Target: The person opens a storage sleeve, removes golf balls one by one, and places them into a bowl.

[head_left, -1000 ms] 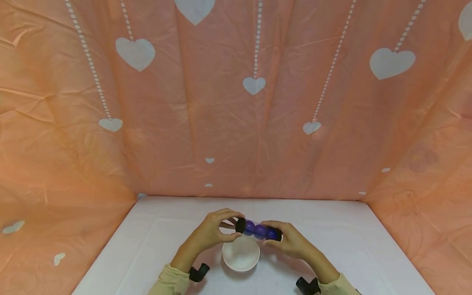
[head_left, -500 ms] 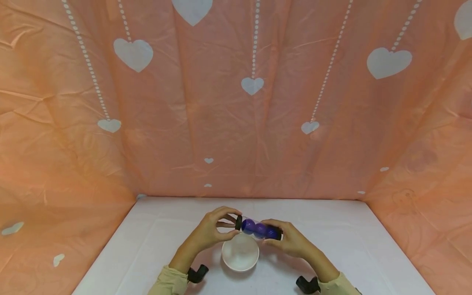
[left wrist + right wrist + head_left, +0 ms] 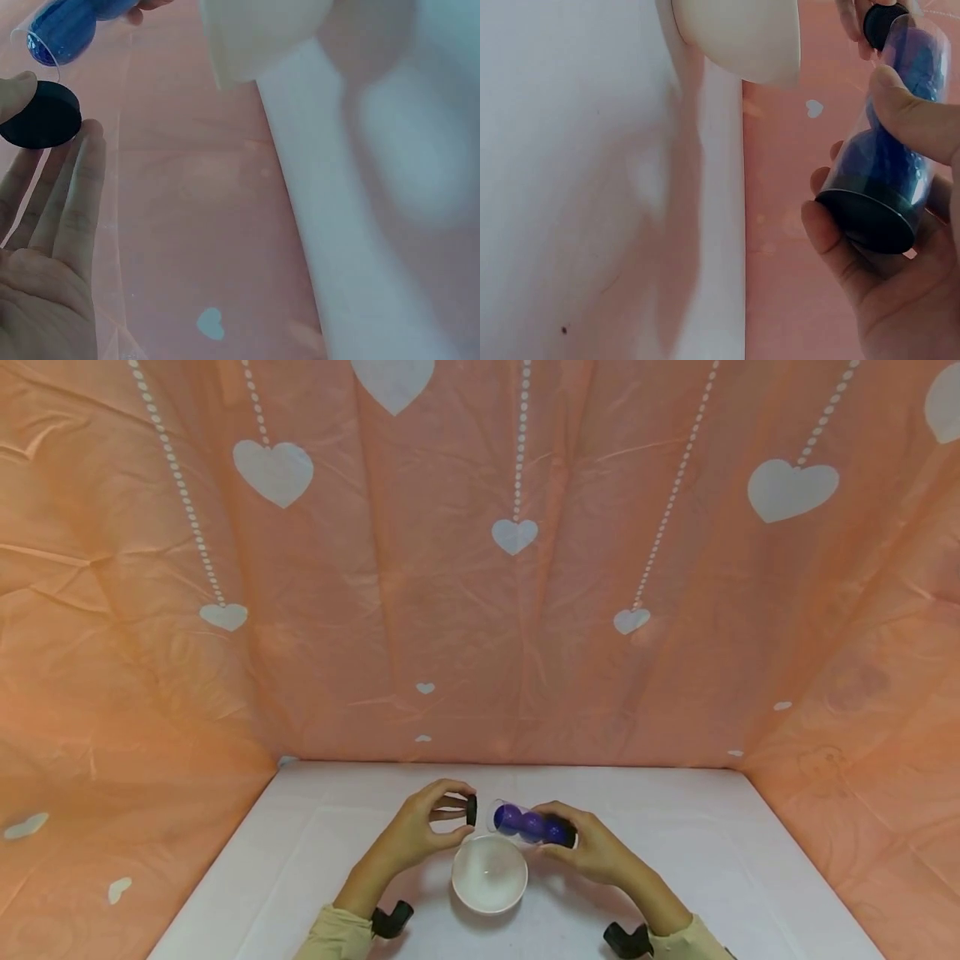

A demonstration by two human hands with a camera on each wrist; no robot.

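A clear tube with purple-blue balls inside lies tilted in the grip of my right hand, above the table. Its left end is uncovered, while a black cap closes the end by my right palm. My left hand pinches the other black cap between thumb and fingertips, a short gap away from the tube's uncovered end. Just below the tube and between the hands stands a white bowl; no ball shows in it.
The white table meets an orange curtain with white hearts at its back and sides. Black camera mounts sit at both wrists, near the tan sleeves.
My left hand has drawn the black cap off the tube and moved left with it, leaving a gap. The right hand and the tube stay nearly in place.
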